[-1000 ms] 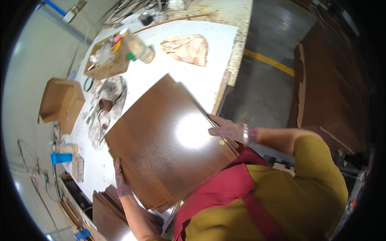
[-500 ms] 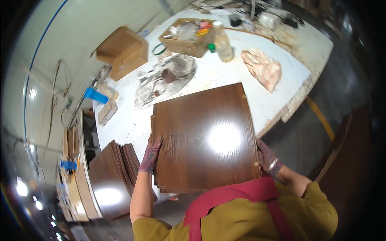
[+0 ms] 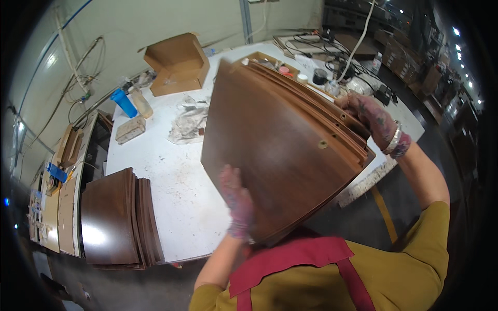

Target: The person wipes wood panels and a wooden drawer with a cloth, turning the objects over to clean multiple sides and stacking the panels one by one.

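A stack of dark brown wooden panels (image 3: 275, 150) stands tilted on edge in front of me, its layered edges fanned out at the upper right. Small round metal fittings show along those edges. My right hand (image 3: 372, 118), in a stained glove, is closed over the stack's right edge. Against the lower left of the front panel's face, my gloved left hand (image 3: 237, 199) lies flat with its fingers stretched out. A second stack of brown panels (image 3: 111, 217) rests at the table's near left corner.
The white table (image 3: 176, 223) bears an open cardboard box (image 3: 179, 65), a blue cup (image 3: 123, 102), a clear bottle (image 3: 140, 102), a dusty block (image 3: 130, 129) and a stained rag (image 3: 189, 124). Black cables (image 3: 358, 65) lie in a tangle at the far right. Behind the panels is another box, partly hidden.
The held stack has gone from lying flat to tilted up, its edges fanned. My right hand has risen to the upper right edge; my left has moved onto the front face.
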Action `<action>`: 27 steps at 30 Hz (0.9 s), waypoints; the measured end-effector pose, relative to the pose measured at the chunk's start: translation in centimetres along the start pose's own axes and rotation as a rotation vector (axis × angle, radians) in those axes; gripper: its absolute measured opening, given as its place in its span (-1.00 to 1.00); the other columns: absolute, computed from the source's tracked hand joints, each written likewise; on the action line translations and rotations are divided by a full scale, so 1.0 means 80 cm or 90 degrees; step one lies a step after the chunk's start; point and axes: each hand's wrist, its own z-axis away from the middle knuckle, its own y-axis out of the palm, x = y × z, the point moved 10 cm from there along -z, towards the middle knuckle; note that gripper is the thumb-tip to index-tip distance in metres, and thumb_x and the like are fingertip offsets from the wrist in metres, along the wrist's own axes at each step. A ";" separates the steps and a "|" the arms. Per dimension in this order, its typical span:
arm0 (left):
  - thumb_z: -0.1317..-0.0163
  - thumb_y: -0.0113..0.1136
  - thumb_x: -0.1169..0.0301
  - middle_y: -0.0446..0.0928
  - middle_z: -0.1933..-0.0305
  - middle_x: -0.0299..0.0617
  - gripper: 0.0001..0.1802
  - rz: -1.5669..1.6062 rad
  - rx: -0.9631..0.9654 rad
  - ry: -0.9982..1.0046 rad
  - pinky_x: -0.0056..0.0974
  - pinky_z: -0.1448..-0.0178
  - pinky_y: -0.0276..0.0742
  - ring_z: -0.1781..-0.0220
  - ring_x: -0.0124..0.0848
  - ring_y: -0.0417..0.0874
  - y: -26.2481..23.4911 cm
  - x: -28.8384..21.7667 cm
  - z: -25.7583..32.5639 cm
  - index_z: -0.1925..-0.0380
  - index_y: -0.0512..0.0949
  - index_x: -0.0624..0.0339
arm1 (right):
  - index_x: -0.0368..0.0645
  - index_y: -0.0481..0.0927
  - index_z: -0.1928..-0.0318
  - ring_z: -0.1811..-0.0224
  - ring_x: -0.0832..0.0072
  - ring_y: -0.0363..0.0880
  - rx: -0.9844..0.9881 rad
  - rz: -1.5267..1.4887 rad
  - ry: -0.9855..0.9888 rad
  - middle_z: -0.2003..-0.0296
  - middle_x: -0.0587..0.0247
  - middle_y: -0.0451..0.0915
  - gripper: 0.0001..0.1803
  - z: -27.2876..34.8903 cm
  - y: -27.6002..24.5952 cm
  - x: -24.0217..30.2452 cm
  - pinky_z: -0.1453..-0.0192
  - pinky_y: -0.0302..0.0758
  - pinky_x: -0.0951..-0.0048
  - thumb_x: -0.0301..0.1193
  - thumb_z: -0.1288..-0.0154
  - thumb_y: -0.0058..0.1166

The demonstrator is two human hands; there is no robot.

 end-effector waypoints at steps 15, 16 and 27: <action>0.03 0.33 -0.22 -0.23 -0.52 0.22 0.29 0.211 -0.001 0.061 0.00 -0.55 -0.12 -0.56 0.08 -0.19 -0.094 0.053 -0.125 -0.45 -0.18 0.29 | -0.21 -0.02 -0.46 -0.42 0.25 0.14 -0.218 -0.238 -0.204 -0.36 0.04 0.19 0.37 0.107 0.136 0.034 -0.49 0.05 0.21 0.46 0.16 0.16; 0.06 0.37 -0.19 -0.25 -0.53 0.20 0.33 0.242 0.001 0.052 -0.01 -0.55 -0.14 -0.57 0.06 -0.22 -0.097 0.067 -0.143 -0.45 -0.22 0.29 | -0.20 -0.06 -0.47 -0.44 0.25 0.12 -0.236 -0.241 -0.219 -0.37 0.04 0.17 0.41 0.116 0.142 0.029 -0.49 0.03 0.21 0.44 0.22 0.22; 0.07 0.30 -0.32 -0.20 -0.55 0.05 0.35 0.303 -0.009 0.069 0.01 -0.55 -0.13 -0.58 -0.08 -0.14 -0.117 0.109 -0.200 -0.47 -0.24 0.19 | -0.16 -0.41 -0.48 -0.41 0.21 0.14 -0.438 0.013 -0.251 -0.38 0.07 0.11 0.66 0.166 0.169 0.025 -0.44 0.12 0.14 0.12 0.42 0.57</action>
